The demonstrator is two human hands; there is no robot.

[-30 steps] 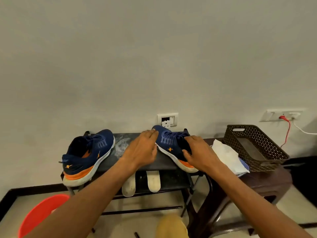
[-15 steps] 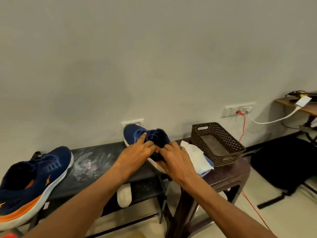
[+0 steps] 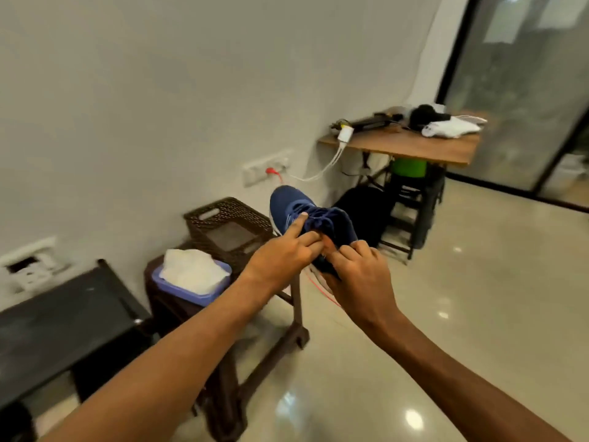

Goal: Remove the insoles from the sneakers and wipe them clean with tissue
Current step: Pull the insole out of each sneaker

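I have both hands on the navy blue mesh sneaker with the white sole (image 3: 287, 204), which is held up in the air over the pale glossy floor, to the right of the dark brown plastic stool (image 3: 298, 314), with its toe pointing away toward the wall. My left hand (image 3: 280, 256) holds the near side of the shoe: the index finger lies straight along the laces while the other fingers curl in at the collar. My right hand (image 3: 360, 275) is clamped on the heel end, fingers hooked over the rim of the opening and palm under the sole. A small orange patch shows at the opening between the two hands (I cannot tell whether it is the insole or the lining). On the stool sits a stack of white tissue (image 3: 191, 269) resting on a flat blue plastic lid (image 3: 191, 293), and just behind it stands a brown perforated plastic basket (image 3: 197, 228). A black bench (image 3: 63, 314) stands at the left, beside the stool.
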